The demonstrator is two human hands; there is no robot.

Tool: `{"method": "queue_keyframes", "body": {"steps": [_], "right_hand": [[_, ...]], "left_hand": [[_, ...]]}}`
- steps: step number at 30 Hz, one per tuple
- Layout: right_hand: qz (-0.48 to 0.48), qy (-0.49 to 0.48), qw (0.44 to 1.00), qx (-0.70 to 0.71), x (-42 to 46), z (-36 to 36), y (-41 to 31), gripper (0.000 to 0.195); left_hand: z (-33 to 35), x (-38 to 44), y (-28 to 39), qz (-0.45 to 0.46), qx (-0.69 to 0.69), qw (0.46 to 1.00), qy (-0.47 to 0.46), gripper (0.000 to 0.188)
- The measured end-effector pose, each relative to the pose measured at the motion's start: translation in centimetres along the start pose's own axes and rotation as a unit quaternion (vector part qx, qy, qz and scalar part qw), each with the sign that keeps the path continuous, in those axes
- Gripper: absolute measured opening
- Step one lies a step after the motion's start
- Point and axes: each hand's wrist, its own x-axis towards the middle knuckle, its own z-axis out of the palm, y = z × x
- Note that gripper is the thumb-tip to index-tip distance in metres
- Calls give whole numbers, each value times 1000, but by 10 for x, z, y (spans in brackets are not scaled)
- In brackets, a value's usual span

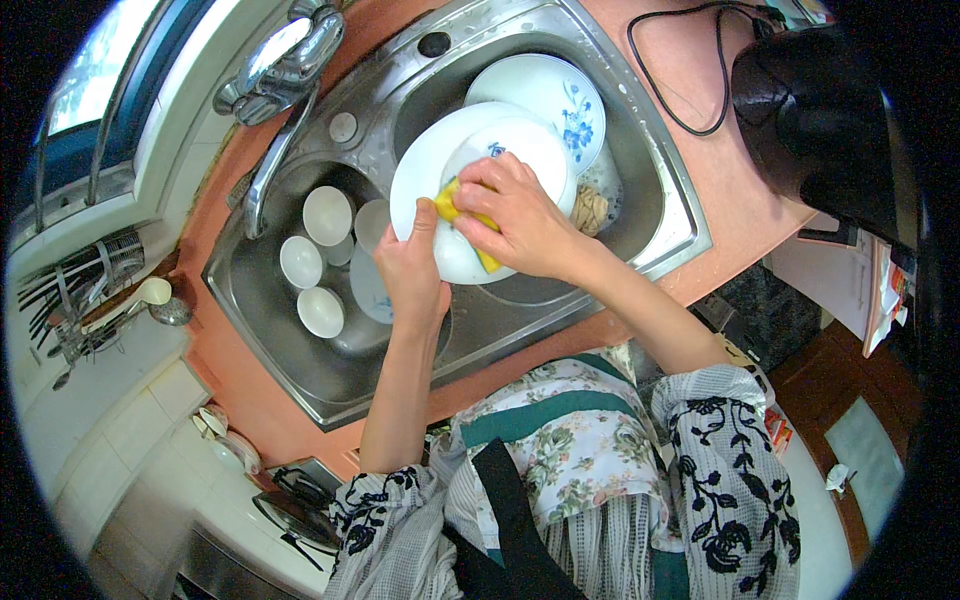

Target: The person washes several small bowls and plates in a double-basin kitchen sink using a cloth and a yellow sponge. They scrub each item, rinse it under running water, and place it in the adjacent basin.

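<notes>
My left hand (414, 270) grips the near left rim of a white plate (420, 161), its thumb on the upper face. A yellow sponge (489, 261) is in my right hand (511, 210), pressed against the plate's face. The plate is held over the divider between two steel basins. Behind it, a white plate with blue flowers (577, 112) lies in the right basin, with a tan crumpled cloth or scrubber (589, 210) beside it. Several white bowls (327, 215) and a partly hidden plate (369, 289) lie in the left basin.
A chrome faucet (281, 157) reaches over the left basin from the window side. Right of the sink, a black appliance (817, 120) and its cable (652, 82) rest on the orange countertop (757, 217). Utensils (97, 300) hang at the left wall, and a pan lid (300, 517) is near lower left.
</notes>
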Motion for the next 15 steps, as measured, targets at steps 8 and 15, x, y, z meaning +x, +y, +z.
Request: {"method": "queue_keyframes", "body": {"steps": [8, 15], "right_hand": [[88, 27, 984, -155, -24, -27, 74, 21], [59, 158, 983, -78, 22, -4, 59, 26]], "left_hand": [[-3, 1, 9, 33, 6, 999, 2, 32], [9, -2, 2, 25, 0, 1000, -9, 32]]}}
